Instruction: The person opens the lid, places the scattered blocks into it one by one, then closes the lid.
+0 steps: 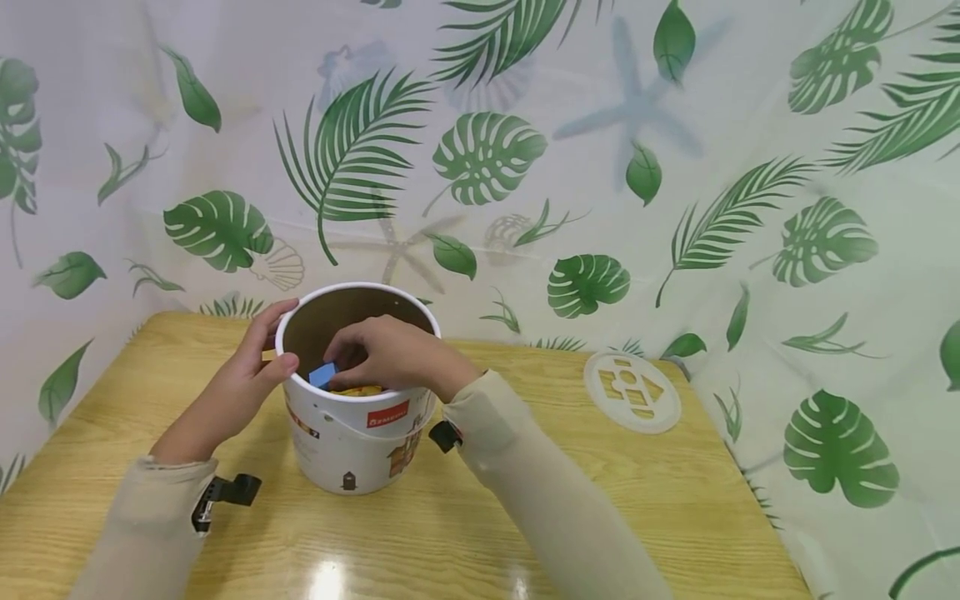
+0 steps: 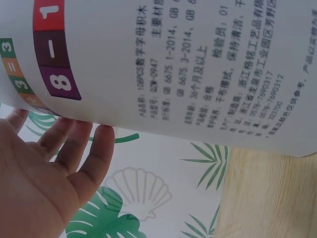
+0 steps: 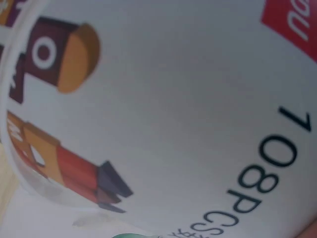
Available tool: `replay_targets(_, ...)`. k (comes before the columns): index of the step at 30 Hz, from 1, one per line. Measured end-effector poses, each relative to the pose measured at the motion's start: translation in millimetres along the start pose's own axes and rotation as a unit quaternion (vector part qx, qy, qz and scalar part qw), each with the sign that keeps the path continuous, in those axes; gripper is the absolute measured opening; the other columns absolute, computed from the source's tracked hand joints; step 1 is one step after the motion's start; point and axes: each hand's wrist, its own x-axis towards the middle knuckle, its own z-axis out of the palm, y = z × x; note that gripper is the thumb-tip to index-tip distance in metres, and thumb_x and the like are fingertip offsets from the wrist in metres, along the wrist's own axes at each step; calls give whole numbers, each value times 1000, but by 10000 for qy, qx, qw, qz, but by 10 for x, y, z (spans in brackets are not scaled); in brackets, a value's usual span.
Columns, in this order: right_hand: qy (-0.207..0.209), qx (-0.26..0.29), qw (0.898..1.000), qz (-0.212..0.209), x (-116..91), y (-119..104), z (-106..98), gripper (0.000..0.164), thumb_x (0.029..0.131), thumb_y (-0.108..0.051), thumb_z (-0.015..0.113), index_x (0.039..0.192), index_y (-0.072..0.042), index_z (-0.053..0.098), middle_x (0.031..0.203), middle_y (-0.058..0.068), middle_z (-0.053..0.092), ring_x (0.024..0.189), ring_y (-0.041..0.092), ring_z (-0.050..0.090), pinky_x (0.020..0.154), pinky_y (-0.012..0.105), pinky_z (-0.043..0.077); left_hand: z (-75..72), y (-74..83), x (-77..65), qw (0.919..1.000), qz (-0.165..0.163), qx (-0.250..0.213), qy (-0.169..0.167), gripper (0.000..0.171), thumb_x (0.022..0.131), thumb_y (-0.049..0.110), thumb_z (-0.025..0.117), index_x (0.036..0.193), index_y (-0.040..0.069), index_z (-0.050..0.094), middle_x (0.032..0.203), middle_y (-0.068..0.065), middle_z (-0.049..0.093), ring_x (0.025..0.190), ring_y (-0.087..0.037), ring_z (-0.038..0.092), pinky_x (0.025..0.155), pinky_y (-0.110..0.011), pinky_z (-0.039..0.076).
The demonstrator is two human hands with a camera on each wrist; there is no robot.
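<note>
A white bucket with printed pictures and lettering stands upright on the wooden table. At its left side, my left hand rests against the rim and outer wall with spread, slightly bent fingers. In the left wrist view, the fingertips touch the printed wall. My right hand reaches over the rim into the bucket and pinches a blue block between thumb and fingers. Below it, something yellow shows inside; the rest of the contents is hidden. The right wrist view shows mostly the bucket's outer wall.
A round whitish plate with cut-out shapes lies on the right of the table. Behind the table hangs a leaf-patterned sheet. A thin handle hangs against the bucket's front.
</note>
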Motion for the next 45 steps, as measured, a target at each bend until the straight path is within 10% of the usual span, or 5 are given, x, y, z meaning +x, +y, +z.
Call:
replay_targets(15, 985, 250, 9941, -386, -60, 73, 42, 16, 97, -29, 74, 109, -19, 75, 100, -14, 72, 93, -1, 63, 86, 17, 48, 10, -1, 17, 10000, -45, 37, -11, 67, 107, 31, 47, 165, 27, 14, 153, -24, 36, 137, -44, 38, 97, -69, 42)
replay_targets(27, 3289, 1468, 9076, -2158, -674, 688, 90, 20, 95, 2, 69, 115, 1, 69, 112, 12, 69, 105, 20, 67, 89, 36, 58, 12, 13, 14, 9999, -77, 120, -14, 67, 107, 25, 49, 165, 26, 14, 154, -21, 36, 138, -42, 36, 99, -69, 40)
replay_targets(33, 3777, 1023, 9170, -768, -1249, 1433, 115, 24, 98, -3, 69, 122, -3, 68, 114, 13, 67, 107, 28, 67, 92, 39, 57, 14, 21, -1, 9999, -65, 130, 2, 67, 107, 29, 47, 165, 25, 14, 152, -22, 36, 135, -41, 37, 98, -67, 41)
replay_targets(37, 3272, 245, 9420, 707, -1643, 1930, 172, 28, 101, -15, 68, 127, -6, 67, 121, 13, 66, 110, 28, 63, 92, 45, 56, 10, 31, -18, 9999, -58, 111, 5, 67, 107, 26, 47, 165, 25, 14, 152, -23, 35, 135, -41, 37, 98, -67, 42)
replay_targets(45, 2231, -784, 9449, 2264, -2328, 2697, 298, 32, 99, -17, 69, 126, 2, 67, 119, 19, 67, 109, 38, 65, 93, 55, 52, 16, 26, -15, 10000, 45, 77, 17, 66, 107, 24, 48, 165, 26, 15, 153, -22, 36, 134, -39, 37, 97, -67, 43)
